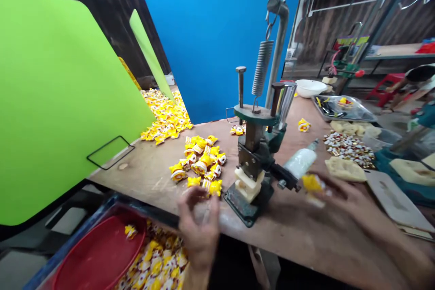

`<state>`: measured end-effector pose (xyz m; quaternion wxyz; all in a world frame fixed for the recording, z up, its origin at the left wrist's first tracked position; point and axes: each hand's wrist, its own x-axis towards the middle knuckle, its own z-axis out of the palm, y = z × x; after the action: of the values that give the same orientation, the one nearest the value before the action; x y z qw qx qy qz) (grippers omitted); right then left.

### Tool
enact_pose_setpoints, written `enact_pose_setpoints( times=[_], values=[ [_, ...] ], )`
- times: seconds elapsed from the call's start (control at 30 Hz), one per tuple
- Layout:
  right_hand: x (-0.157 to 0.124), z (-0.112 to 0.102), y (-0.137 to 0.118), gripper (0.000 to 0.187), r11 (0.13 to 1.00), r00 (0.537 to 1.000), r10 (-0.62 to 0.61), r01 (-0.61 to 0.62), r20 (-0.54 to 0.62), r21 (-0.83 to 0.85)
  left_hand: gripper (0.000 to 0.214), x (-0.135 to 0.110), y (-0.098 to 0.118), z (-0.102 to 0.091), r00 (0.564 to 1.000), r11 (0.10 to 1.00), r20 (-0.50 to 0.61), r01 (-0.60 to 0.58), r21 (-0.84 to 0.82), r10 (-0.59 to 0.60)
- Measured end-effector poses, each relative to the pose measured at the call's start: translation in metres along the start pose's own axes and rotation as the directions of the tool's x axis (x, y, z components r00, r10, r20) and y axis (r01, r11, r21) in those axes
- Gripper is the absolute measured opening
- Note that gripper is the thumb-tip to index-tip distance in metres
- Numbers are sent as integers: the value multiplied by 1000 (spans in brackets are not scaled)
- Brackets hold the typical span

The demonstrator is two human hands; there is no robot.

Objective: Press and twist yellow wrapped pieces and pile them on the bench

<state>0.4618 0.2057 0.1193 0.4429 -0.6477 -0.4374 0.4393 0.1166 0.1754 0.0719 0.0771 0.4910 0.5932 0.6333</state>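
My left hand is at the table's front edge, thumb and fingers apart and curved, with nothing visible between them. Just beyond its fingertips lies a loose pile of small yellow-and-white plastic figure parts. My right hand, blurred, pinches a similar yellow-and-white figure part to the right of the press. Between the hands stands a green hand press with a coil spring and a cream-coloured block fixture at its base. A clear bottle-like handle sticks out from its right side.
A larger heap of yellow parts lies behind green and blue boards. Below left, a red basin rests in a crate of parts. At right are a metal tray, small pieces and another person's arm.
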Motion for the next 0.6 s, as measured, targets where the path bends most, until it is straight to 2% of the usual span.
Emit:
enact_pose_setpoints(
  times=[0.03,0.07,0.1,0.17,0.2,0.27,0.3,0.37,0.43,0.53,0.6],
  values=[
    [-22,13,9,54,994,990,30,-43,135,96,55,-33,10,1,984,992,170,65,-113,-45],
    [-43,30,16,63,978,966,37,-88,258,190,66,-64,17,4,930,962,354,181,-204,-100],
    [-62,51,21,67,954,945,20,-116,327,277,78,-91,23,8,901,917,410,273,-290,-139],
    [-89,94,25,66,906,912,-18,-159,409,393,69,-126,25,13,862,831,432,432,-350,-266],
    [-95,113,23,66,886,904,-36,-169,427,432,61,-132,23,13,856,805,403,474,-358,-324],
    [-95,137,20,66,868,891,-61,-175,450,464,50,-126,14,9,859,807,337,491,-329,-385],
    [-91,142,20,66,871,893,-67,-166,445,463,50,-117,9,6,877,835,304,460,-302,-374],
    [-79,137,25,65,892,920,-60,-124,386,434,52,-92,-3,4,925,913,248,342,-222,-286],
    [-69,119,38,64,928,948,-21,-100,317,358,49,-68,-12,10,958,971,241,192,-139,-155],
    [-52,83,55,59,958,974,30,-93,227,272,46,-44,-17,31,961,993,276,11,-115,21],
    [-34,62,56,54,949,991,30,-69,130,307,43,-36,-17,44,955,992,287,-45,-115,76]
  ],
)
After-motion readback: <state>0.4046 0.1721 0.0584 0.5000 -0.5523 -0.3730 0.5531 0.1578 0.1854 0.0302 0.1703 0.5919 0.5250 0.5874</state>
